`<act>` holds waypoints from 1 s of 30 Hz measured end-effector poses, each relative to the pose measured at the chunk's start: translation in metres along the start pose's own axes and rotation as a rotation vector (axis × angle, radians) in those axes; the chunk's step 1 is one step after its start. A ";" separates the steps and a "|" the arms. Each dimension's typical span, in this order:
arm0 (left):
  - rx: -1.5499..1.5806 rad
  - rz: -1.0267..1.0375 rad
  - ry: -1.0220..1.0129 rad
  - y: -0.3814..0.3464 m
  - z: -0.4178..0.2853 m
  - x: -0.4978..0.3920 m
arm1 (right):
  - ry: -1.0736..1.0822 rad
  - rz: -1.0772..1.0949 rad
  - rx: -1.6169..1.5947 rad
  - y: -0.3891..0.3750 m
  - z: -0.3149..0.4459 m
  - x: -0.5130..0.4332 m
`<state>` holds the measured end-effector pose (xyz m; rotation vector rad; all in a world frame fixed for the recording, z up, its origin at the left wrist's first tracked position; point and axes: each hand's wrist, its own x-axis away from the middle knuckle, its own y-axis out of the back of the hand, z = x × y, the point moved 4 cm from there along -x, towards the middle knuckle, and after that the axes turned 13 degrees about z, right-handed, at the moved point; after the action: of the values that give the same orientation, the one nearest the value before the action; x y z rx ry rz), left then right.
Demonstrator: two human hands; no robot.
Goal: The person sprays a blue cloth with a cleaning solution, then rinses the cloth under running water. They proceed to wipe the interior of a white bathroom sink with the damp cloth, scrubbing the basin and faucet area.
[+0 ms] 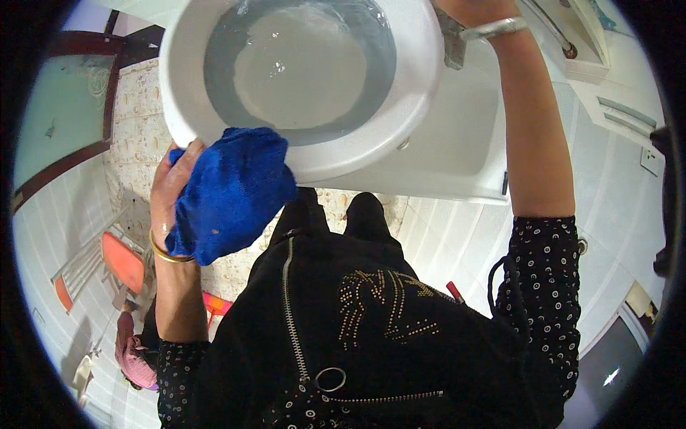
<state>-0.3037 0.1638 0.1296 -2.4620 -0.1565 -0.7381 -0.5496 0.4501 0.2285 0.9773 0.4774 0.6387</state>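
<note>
My left hand (pixel 176 185) grips a bunched blue cloth (pixel 233 193), which hangs over my wrist and covers part of the hand. The fingertips lie at the near left rim of a round white basin (pixel 370 153). Clear water (pixel 300 69) stands in the basin, with ripples and glints on its surface. My right hand (pixel 477 9) is at the top edge, over a metal faucet (pixel 453 43). Its fingers are cut off by the frame, so their grip on the faucet cannot be made out.
Under the basin, a white sink (pixel 455 134) spreads to the right. A dark small object (pixel 505 183) lies at its front corner. A metal pipe (pixel 552 27) runs at upper right. At lower left stand an orange-seated chair (pixel 123 263) and a person in pink (pixel 136 359).
</note>
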 end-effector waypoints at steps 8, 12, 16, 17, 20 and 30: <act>0.483 0.118 0.092 0.012 0.034 0.021 | -0.262 -0.211 -0.263 0.012 -0.033 0.125; 0.507 0.049 0.104 -0.011 0.081 0.061 | -0.342 -0.200 -0.704 -0.032 -0.054 0.200; 0.557 0.065 0.186 -0.062 0.132 0.068 | -0.557 0.241 -0.994 -0.107 -0.046 0.244; 0.560 0.085 0.215 -0.080 0.142 0.059 | -0.443 0.301 -1.018 -0.117 -0.038 0.246; 0.515 0.172 0.339 -0.146 0.180 0.018 | -0.222 0.316 -1.306 -0.131 -0.025 0.250; 0.507 0.224 0.327 -0.228 0.243 -0.058 | -0.504 -0.190 -0.861 -0.084 -0.108 0.267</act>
<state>-0.2975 0.4900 0.0402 -1.8196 0.0525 -0.8655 -0.4021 0.6651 0.0799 0.2382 -0.1635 0.3410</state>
